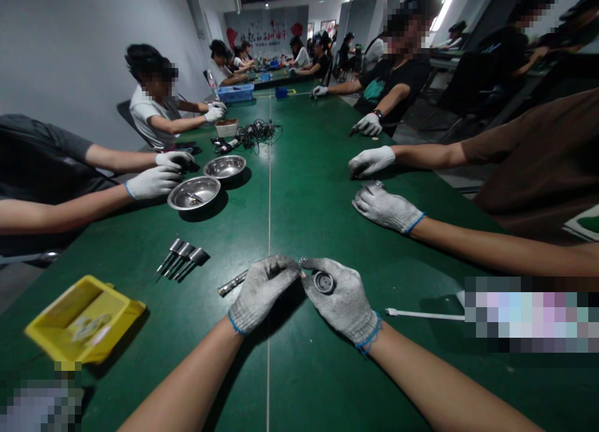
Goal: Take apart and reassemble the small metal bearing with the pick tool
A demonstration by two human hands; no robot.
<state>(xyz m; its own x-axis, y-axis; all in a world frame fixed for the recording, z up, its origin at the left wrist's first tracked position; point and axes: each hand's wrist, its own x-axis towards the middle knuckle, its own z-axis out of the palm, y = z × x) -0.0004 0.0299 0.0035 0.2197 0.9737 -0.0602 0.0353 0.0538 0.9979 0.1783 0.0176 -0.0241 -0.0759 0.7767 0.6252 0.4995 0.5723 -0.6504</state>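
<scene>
Both my hands wear greyish-white knit gloves and meet at the fingertips above the green table (pixel 299 369). The fingers of my left hand (pixel 269 288) are closed in a pinch, and what sits between them is hidden. A ridged metal rod (pixel 231 284) sticks out behind that hand; whether it is gripped or lies on the table, I cannot tell. My right hand (pixel 339 298) is closed around a round grey part (pixel 324 282) with small holes in its face. A tiny piece with ring-shaped ends (pixel 303 260) shows between the fingertips of both hands.
Several slim metal screwdrivers (pixel 181 259) lie left of my hands, beyond a yellow bin (pixel 124 319) with small pieces inside. Two steel bowls (pixel 213 195) (pixel 241 162) stand farther off. At right lies a white cable (pixel 425 314). Co-workers' gloved hands (pixel 386 207) (pixel 154 182) rest along both sides.
</scene>
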